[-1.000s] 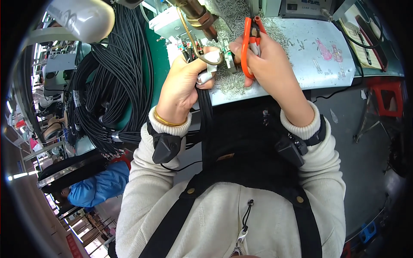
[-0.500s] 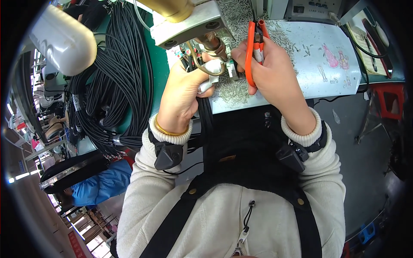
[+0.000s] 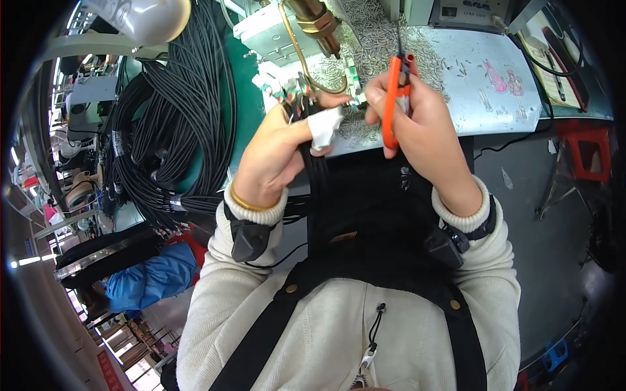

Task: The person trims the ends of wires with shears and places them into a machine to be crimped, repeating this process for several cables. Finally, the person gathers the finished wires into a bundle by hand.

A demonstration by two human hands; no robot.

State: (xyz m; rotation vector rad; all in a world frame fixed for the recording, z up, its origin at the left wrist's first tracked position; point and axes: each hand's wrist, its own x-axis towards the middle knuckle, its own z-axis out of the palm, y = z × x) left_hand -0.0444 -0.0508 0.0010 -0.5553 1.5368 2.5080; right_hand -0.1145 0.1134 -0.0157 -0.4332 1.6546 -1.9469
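My left hand [image 3: 268, 151] is closed round a bundle of black cables [image 3: 316, 159], whose stripped ends show coloured wires [image 3: 282, 88]. A white wrap [image 3: 324, 128] covers its thumb. Hooked in my right hand [image 3: 425, 120] is a pair of orange-handled pliers [image 3: 391, 104], the jaws pointing away from me. My right thumb and index finger come close to a small green-and-white part [image 3: 353, 75] under the machine; whether they touch it, I cannot tell. A brass-coloured nozzle [image 3: 318, 26] and a bent thin tube [image 3: 300, 55] stand just beyond my hands.
Small metal pins [image 3: 372, 39] lie scattered over the white work surface [image 3: 466, 58]. Coiled black cables [image 3: 182, 98] fill the green mat at left. A white lamp [image 3: 150, 19] hangs upper left. A control box [image 3: 473, 12], a notebook [image 3: 554, 75] and a red stool [image 3: 587, 151] are at right.
Both hands have drawn slightly toward me, and the right has shifted right with the pliers. The machine head sits higher in view, uncovering the green-and-white part and the wire ends.
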